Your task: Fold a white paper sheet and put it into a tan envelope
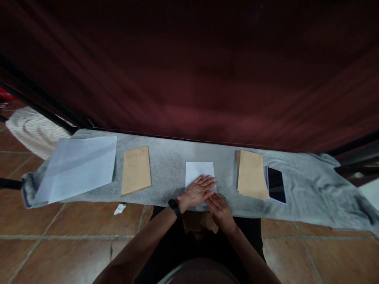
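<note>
A folded sheet of white paper [199, 169] lies flat on the grey cloth in front of me. My left hand [199, 190], with a dark band at its wrist, rests across the paper with fingers stretched out to the right. At the paper's lower right corner, my right hand [219, 211] lies with its fingers extended, their tips meeting the left fingers. The hands cover the lower part of the sheet. Neither hand grips anything that I can see.
Large white sheets [83, 165] and a brown envelope [136, 169] lie to the left. To the right are a stack of brown envelopes [252, 173] and a phone [276, 184]. Grey cloth [170, 169] covers the narrow surface; a dark red curtain [189, 86] hangs behind.
</note>
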`<state>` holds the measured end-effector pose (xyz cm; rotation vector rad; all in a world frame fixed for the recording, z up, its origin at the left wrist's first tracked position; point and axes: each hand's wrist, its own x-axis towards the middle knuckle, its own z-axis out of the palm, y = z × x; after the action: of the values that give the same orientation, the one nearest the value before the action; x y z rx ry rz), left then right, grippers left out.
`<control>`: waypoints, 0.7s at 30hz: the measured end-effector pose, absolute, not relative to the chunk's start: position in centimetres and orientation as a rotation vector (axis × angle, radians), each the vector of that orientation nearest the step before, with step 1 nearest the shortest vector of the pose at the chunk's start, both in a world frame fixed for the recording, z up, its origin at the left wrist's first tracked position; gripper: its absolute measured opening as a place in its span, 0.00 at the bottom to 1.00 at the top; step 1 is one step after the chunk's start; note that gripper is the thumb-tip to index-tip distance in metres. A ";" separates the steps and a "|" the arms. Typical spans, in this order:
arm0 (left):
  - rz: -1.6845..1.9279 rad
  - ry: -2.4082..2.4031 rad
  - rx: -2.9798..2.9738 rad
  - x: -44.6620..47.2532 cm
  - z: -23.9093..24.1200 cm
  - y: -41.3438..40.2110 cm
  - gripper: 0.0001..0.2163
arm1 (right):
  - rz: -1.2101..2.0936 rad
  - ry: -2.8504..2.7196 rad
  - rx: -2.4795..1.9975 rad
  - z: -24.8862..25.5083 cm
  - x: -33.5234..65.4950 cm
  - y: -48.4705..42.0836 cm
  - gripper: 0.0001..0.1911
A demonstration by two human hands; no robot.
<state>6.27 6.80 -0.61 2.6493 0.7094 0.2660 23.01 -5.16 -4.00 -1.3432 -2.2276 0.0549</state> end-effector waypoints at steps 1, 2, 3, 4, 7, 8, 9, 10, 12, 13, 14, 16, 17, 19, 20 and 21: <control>0.256 0.717 2.675 6.8 -1.0 7.0 0.23 | 0.070 -2.231 -1.333 -4.0 23.1 -5.2 0.27; 0.248 0.734 2.695 7.3 -1.4 7.4 0.23 | 0.087 -2.238 -1.324 -4.0 23.1 -5.2 0.28; 0.240 0.757 2.710 7.7 -1.7 7.8 0.23 | 0.104 -2.246 -1.319 -3.9 23.1 -5.2 0.29; 0.232 0.778 2.725 7.9 -1.9 8.4 0.24 | 0.118 -2.251 -1.317 -3.9 23.2 -5.2 0.30; 0.235 0.821 2.769 8.2 -2.4 10.1 0.24 | 0.156 -2.246 -1.316 -3.7 23.2 -5.2 0.31; 0.245 0.836 2.781 8.1 -2.4 10.6 0.24 | 0.171 -2.243 -1.315 -3.7 23.2 -5.2 0.31; 0.253 0.855 2.791 8.0 -2.5 11.1 0.24 | 0.187 -2.241 -1.315 -3.7 23.2 -5.1 0.31; 0.257 0.879 2.798 7.8 -2.5 11.5 0.24 | 0.201 -2.240 -1.316 -3.7 23.2 -5.1 0.32; 0.261 0.940 2.801 7.1 -2.5 12.1 0.24 | 0.223 -2.239 -1.319 -3.7 23.3 -5.1 0.32; 0.265 0.974 2.801 6.7 -2.5 12.4 0.24 | 0.230 -2.239 -1.321 -3.7 23.3 -5.1 0.32; 0.272 1.008 2.799 6.3 -2.5 12.5 0.24 | 0.236 -2.241 -1.321 -3.8 23.3 -5.1 0.32; 0.289 1.073 2.794 5.2 -2.5 12.7 0.25 | 0.243 -2.245 -1.321 -3.8 23.4 -5.1 0.32; 0.293 1.098 2.792 4.6 -2.5 12.7 0.25 | 0.244 -2.246 -1.323 -3.9 23.4 -5.1 0.32; 0.291 1.143 2.784 3.3 -2.4 12.7 0.25 | 0.239 -2.244 -1.328 -3.9 23.5 -5.1 0.31; 0.290 1.167 2.775 2.6 -2.4 12.7 0.25 | 0.237 -2.242 -1.330 -3.9 23.5 -5.1 0.31; 0.289 1.187 2.763 1.9 -2.4 12.7 0.25 | 0.235 -2.241 -1.331 -3.9 23.5 -5.1 0.30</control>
<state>1.94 12.68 -2.38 2.7629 1.1868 0.2893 23.45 -5.15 -3.92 -1.3307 -2.2411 0.2352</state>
